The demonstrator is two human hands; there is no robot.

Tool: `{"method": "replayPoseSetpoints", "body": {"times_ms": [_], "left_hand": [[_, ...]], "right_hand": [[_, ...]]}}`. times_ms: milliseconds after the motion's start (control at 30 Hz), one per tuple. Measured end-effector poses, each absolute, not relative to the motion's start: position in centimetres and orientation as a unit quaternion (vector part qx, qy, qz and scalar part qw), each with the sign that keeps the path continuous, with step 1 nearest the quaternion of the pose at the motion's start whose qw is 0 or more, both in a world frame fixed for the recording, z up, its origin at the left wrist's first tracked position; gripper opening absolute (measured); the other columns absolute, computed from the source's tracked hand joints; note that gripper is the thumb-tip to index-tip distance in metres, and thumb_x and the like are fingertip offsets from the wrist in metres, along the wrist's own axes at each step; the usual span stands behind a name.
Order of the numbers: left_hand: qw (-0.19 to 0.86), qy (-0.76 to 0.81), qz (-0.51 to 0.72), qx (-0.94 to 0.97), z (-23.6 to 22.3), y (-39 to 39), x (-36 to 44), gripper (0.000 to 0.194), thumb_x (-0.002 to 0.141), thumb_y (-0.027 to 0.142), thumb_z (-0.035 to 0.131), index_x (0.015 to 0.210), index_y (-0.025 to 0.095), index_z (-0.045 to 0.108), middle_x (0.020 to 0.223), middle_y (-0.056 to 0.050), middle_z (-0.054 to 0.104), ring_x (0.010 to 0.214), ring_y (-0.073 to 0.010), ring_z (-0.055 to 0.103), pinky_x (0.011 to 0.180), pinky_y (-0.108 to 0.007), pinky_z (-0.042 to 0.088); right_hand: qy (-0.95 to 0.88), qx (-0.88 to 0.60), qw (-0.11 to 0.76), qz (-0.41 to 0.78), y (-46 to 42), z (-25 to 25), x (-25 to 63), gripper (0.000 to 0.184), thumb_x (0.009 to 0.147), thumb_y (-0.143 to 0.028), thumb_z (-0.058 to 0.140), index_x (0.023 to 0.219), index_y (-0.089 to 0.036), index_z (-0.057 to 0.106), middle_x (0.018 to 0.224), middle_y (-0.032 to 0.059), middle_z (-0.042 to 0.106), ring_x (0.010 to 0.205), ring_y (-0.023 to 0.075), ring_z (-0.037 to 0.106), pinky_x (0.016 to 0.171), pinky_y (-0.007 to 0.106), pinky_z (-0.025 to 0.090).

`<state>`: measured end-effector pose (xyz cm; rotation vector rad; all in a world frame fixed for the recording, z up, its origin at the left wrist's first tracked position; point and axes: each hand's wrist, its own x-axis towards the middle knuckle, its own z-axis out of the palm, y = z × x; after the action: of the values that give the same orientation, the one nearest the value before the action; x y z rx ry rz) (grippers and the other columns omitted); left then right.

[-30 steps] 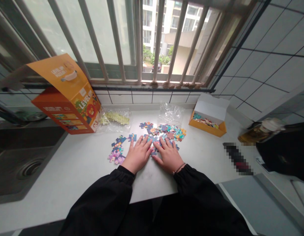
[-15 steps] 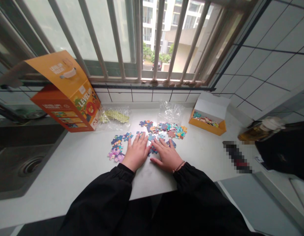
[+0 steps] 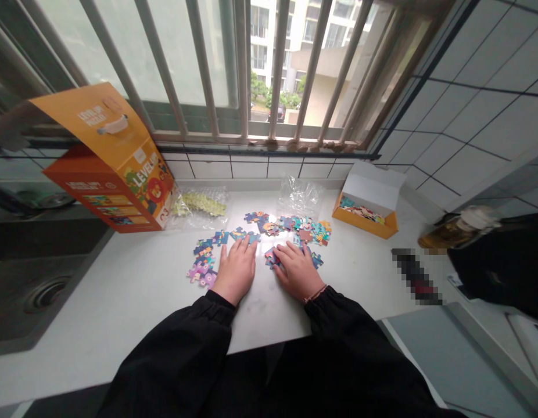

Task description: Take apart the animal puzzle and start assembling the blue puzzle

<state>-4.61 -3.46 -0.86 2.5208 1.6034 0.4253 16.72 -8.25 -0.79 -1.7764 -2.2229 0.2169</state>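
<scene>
My left hand [image 3: 236, 268] lies flat with fingers stretched out, its fingertips on a strip of joined blue puzzle pieces [image 3: 238, 233]. Left of it, a section of joined blue and purple puzzle pieces [image 3: 201, 268] runs down the counter. My right hand [image 3: 298, 270] rests with extended fingers over a cluster of dark blue puzzle pieces [image 3: 271, 257], partly hiding them. Beyond both hands, a loose pile of mixed puzzle pieces [image 3: 310, 226] is spread out. Neither hand grips anything that I can see.
An orange puzzle box [image 3: 140, 186] stands open at the back left beside a sink [image 3: 16, 278]. Clear plastic bags [image 3: 299, 197] lie at the back. A small yellow box [image 3: 365, 220] with pieces is at the right, near a bottle [image 3: 456, 229].
My hands have moved apart slightly. Blue pieces between them have shifted right under my right hand, leaving bare white counter between the hands. The view has shifted a little.
</scene>
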Motion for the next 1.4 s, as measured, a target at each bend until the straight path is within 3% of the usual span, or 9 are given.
{"method": "replayPoseSetpoints", "body": {"times_ms": [133, 233, 433, 567, 700, 867, 1033, 1267, 1400], "left_hand": [[0.101, 0.466, 0.158, 0.865, -0.7, -3.2, -4.7, 0.051, 0.112, 0.025, 0.039, 0.160, 0.028, 0.055, 0.175, -0.009, 0.050, 0.165, -0.0294, 0.042, 0.138, -0.064, 0.029], [0.139, 0.399, 0.159, 0.893, -0.5, -3.3, -4.5, 0.049, 0.112, 0.027, 0.047, 0.159, 0.031, 0.055, 0.165, -0.007, 0.062, 0.156, -0.0241, 0.054, 0.138, -0.058, 0.033], [0.146, 0.419, 0.184, 0.877, -0.2, -3.4, -4.5, 0.036, 0.107, 0.023, 0.054, 0.138, 0.029, 0.070, 0.149, -0.009, 0.074, 0.141, -0.0303, 0.066, 0.131, -0.066, 0.039], [0.120, 0.462, 0.202, 0.855, -0.3, -3.1, -4.9, 0.032, 0.106, 0.021, 0.053, 0.128, 0.029, 0.075, 0.146, -0.010, 0.075, 0.139, -0.0326, 0.066, 0.130, -0.069, 0.038], [0.110, 0.468, 0.205, 0.853, -0.5, -2.9, -5.1, 0.033, 0.106, 0.021, 0.053, 0.131, 0.024, 0.075, 0.146, -0.013, 0.074, 0.139, -0.0338, 0.065, 0.129, -0.066, 0.041], [0.120, 0.438, 0.200, 0.868, -0.4, -3.1, -4.8, 0.032, 0.108, 0.024, 0.052, 0.129, 0.026, 0.076, 0.150, -0.010, 0.072, 0.144, -0.0304, 0.063, 0.133, -0.063, 0.038], [0.131, 0.429, 0.198, 0.872, -0.5, -3.3, -4.9, 0.030, 0.107, 0.026, 0.054, 0.128, 0.027, 0.074, 0.151, -0.011, 0.071, 0.145, -0.0320, 0.063, 0.131, -0.066, 0.041], [0.145, 0.421, 0.193, 0.874, -0.6, -3.0, -4.9, 0.032, 0.108, 0.029, 0.051, 0.132, 0.024, 0.071, 0.155, -0.014, 0.068, 0.146, -0.0332, 0.062, 0.132, -0.070, 0.039], [0.143, 0.424, 0.184, 0.875, -0.8, -2.2, -3.8, 0.035, 0.109, 0.030, 0.049, 0.137, 0.023, 0.069, 0.161, -0.014, 0.064, 0.153, -0.0336, 0.056, 0.134, -0.070, 0.035]], "right_hand": [[-0.816, -0.550, 0.146, 0.102, -8.3, -1.0, 16.8, 0.047, 0.109, -0.021, 0.052, 0.152, -0.036, 0.065, 0.170, 0.0044, 0.056, 0.161, 0.0312, 0.045, 0.132, 0.075, 0.023], [-0.808, -0.554, 0.176, 0.098, -8.2, -1.1, 16.7, 0.044, 0.107, -0.018, 0.055, 0.147, -0.032, 0.066, 0.165, 0.0093, 0.060, 0.152, 0.0299, 0.055, 0.131, 0.071, 0.027], [-0.779, -0.584, 0.223, 0.051, -8.1, -0.9, 16.9, 0.032, 0.106, -0.033, 0.067, 0.137, -0.025, 0.069, 0.131, 0.0109, 0.075, 0.126, 0.0291, 0.065, 0.124, 0.052, 0.038], [-0.749, -0.624, 0.221, 0.016, -8.3, -1.0, 16.9, 0.027, 0.104, -0.037, 0.067, 0.127, -0.024, 0.072, 0.122, 0.0112, 0.075, 0.121, 0.0302, 0.064, 0.123, 0.052, 0.037], [-0.709, -0.665, 0.234, -0.003, -7.6, -1.0, 18.3, 0.034, 0.109, -0.043, 0.057, 0.130, -0.022, 0.074, 0.142, 0.0164, 0.070, 0.136, 0.0332, 0.060, 0.128, 0.057, 0.033], [-0.631, -0.758, 0.167, 0.015, -5.7, -0.6, 23.3, 0.062, 0.114, -0.048, 0.041, 0.169, -0.021, 0.048, 0.180, 0.0150, 0.037, 0.166, 0.0369, 0.032, 0.133, 0.067, 0.025], [-0.616, -0.784, 0.051, 0.062, -6.8, -1.0, 27.0, 0.065, 0.116, -0.053, 0.030, 0.175, -0.028, 0.038, 0.185, 0.0097, 0.028, 0.169, 0.0368, 0.028, 0.130, 0.071, 0.028], [-0.563, -0.825, 0.033, 0.032, -10.1, -1.6, 27.6, 0.070, 0.116, -0.057, 0.024, 0.175, -0.023, 0.040, 0.185, 0.0125, 0.025, 0.170, 0.0423, 0.024, 0.128, 0.077, 0.028], [-0.618, -0.784, 0.054, 0.022, -7.5, -1.0, 27.0, 0.070, 0.117, -0.054, 0.026, 0.177, -0.019, 0.032, 0.187, 0.0112, 0.020, 0.173, 0.0366, 0.018, 0.133, 0.071, 0.024]]}}
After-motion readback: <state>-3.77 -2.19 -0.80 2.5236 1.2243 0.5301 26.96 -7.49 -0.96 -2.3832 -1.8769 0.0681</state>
